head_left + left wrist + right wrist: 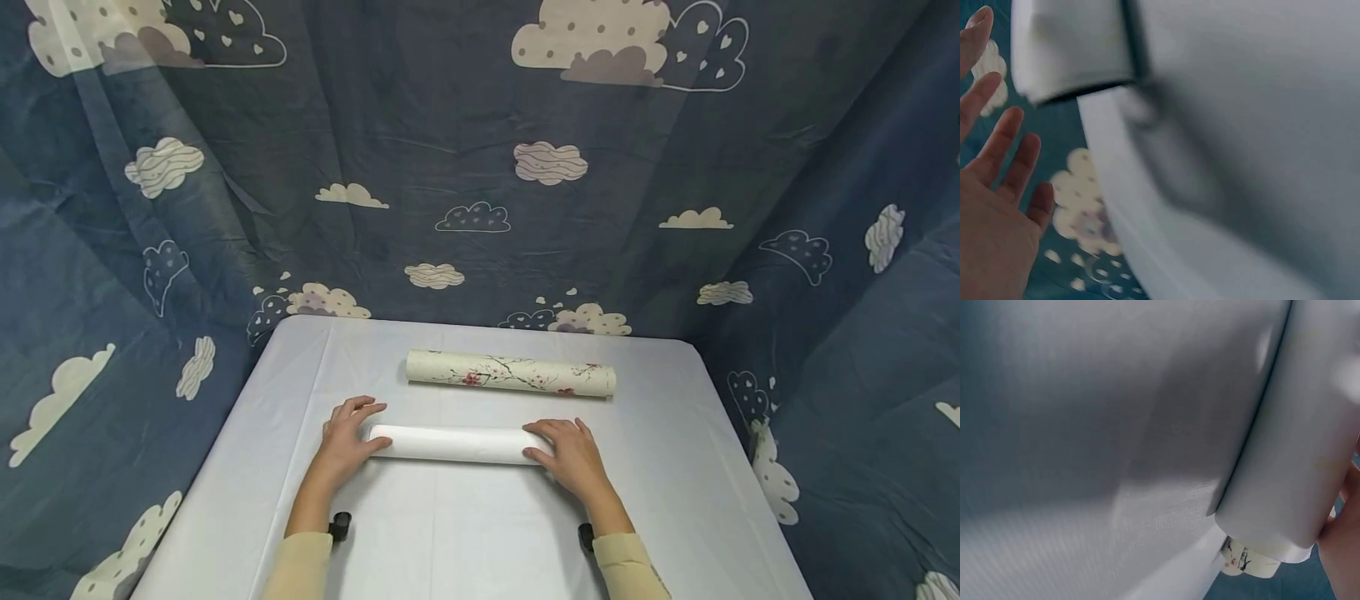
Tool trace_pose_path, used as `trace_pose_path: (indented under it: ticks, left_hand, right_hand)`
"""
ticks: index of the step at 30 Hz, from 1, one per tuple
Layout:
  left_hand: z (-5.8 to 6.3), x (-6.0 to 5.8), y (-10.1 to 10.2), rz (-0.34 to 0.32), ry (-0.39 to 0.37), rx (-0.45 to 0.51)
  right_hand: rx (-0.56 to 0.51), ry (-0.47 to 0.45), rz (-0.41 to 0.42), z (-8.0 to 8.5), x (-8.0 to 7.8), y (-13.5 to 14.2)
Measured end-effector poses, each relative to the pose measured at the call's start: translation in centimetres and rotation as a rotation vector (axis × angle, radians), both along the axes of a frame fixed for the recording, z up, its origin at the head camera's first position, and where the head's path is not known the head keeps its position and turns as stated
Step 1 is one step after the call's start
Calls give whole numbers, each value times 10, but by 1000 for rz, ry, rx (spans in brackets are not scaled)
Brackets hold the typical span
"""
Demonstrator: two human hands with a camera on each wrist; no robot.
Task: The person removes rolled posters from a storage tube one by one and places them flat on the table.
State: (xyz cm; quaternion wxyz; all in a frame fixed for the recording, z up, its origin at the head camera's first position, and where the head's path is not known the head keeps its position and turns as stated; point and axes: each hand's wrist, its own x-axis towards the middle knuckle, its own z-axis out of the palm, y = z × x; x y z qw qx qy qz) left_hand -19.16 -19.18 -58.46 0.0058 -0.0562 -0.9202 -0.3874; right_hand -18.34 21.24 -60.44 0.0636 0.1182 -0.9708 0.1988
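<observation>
A plain white paper roll (457, 444) lies crosswise in the middle of the head view. My left hand (348, 437) is at its left end, thumb near the edge and fingers spread. In the left wrist view, that hand (997, 219) has fairly straight fingers, with a gap to the roll's end (1075, 50). At the right end, my right hand (573, 458) holds the roll between thumb and fingers. The right wrist view shows the roll (1291, 437) close up, with part of the right hand (1341, 544) against its far side, mostly cut off.
Behind the white roll lies a cream roll with a red blossom pattern (510, 373), roughly parallel to it. Both rest on a white-covered table (450, 533) with rounded far corners. A dark blue curtain with cloud prints (450, 125) surrounds the table's back and sides.
</observation>
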Motion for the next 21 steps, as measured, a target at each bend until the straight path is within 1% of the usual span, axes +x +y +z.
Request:
trace_pose_path:
  ticks: [2,4,6,8,10,12,14,17,21]
  left_hand:
    - [7,-4,12,-85,65,-30]
    - [12,-8,25,-184,115,-75]
    - [13,-12,37,-281,128,-119]
    - [13,-16,47,-351,89,-151]
    - [11,-19,53,-375,18,-172]
    - [9,-21,57,-372,-52,-196]
    - [7,-23,59,-364,-92,-209]
    - [5,-26,60,-373,-108,-225]
    - [7,-28,63,-429,-82,-269]
  right_hand:
    - [-1,1,-4,-1,1,0]
    - [-11,5,-7,-1,1,-1]
    - [-19,11,-7,-2,1,-2]
    - [-23,13,-6,-4,2,-2]
    - [-26,11,-2,-5,2,-2]
    - [-27,6,1,-6,3,-3]
    - [-26,5,0,-6,4,-3]
    - [-18,14,-7,-5,5,-3]
    - [-19,24,-12,-3,4,-1]
